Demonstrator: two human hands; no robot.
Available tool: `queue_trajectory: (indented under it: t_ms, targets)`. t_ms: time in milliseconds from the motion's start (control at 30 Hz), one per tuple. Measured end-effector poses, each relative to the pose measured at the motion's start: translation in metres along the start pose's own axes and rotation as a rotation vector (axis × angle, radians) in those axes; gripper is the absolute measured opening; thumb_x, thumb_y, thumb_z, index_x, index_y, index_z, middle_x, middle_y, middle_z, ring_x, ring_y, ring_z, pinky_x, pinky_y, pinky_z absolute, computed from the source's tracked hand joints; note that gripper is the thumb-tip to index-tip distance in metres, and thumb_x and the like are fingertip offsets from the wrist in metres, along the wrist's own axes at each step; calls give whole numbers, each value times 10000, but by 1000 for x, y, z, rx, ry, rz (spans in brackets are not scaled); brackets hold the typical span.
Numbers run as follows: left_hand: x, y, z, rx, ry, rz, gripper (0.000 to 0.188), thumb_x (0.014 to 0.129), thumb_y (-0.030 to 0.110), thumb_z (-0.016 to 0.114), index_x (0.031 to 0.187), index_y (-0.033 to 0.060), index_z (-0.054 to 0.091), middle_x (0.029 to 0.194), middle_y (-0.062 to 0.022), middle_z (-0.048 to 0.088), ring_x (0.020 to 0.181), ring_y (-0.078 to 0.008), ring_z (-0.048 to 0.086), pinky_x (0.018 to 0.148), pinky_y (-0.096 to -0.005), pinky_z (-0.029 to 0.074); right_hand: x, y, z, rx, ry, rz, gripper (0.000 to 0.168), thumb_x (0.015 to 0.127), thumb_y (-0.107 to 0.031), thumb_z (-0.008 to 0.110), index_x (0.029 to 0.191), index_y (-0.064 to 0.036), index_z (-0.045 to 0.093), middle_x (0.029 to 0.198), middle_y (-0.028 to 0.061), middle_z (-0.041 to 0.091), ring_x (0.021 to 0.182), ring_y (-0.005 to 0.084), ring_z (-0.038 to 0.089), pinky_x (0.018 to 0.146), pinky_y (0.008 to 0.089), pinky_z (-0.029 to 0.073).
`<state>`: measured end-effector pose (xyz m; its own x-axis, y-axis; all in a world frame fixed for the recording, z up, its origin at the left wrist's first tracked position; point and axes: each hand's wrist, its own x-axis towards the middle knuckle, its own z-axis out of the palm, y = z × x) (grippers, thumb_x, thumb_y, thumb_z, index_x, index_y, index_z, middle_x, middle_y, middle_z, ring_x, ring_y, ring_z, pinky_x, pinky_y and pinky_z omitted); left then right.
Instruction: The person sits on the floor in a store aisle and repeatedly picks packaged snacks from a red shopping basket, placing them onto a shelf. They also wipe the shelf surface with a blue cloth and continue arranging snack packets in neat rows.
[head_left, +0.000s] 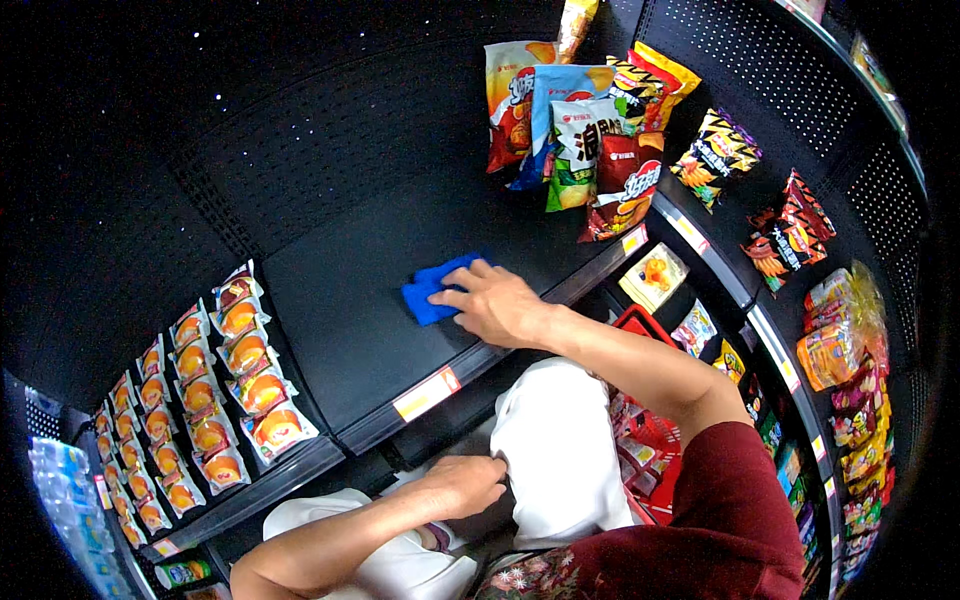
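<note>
My right hand presses a folded blue cloth onto the black metal shelf, its fingers spread over the cloth's right side. My left hand hangs below the shelf's front edge, beside my white-trousered knee, with its fingers curled; whether anything is inside them cannot be seen. Rows of packaged round cakes lie on the shelf to the left. Upright snack bags stand in a group at the shelf's right end, beyond my right hand.
A price-label rail runs along the shelf's front edge. Chip bags and other snacks stand on curved shelving to the right. A red plastic basket with packets is beside my knee. Packs of bottles are at the far left.
</note>
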<state>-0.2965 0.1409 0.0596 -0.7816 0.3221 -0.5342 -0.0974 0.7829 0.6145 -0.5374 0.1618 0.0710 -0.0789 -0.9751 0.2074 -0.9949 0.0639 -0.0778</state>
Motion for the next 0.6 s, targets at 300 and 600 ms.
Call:
queue_trajectory:
  t_ms: [300, 600]
  targets:
    - [-9, 3, 2, -85, 31, 13, 319, 964, 263, 552, 1145, 15, 637, 1101, -232, 673, 1046, -401, 641, 907, -481, 494, -44, 110, -4, -268, -22, 587, 482, 891, -168, 642, 1358, -83, 557, 1225, 225, 554, 1123, 387, 533, 930, 461, 499]
    - [-16, 11, 6, -134, -20, 52, 271, 951, 218, 555, 1092, -10, 592, 1083, -227, 656, 1060, -417, 621, 924, -498, 477, 57, 120, 36, -283, -3, 588, 344, 881, -185, 621, 1145, 35, 623, 1278, 308, 522, 1113, 429, 605, 898, 461, 551]
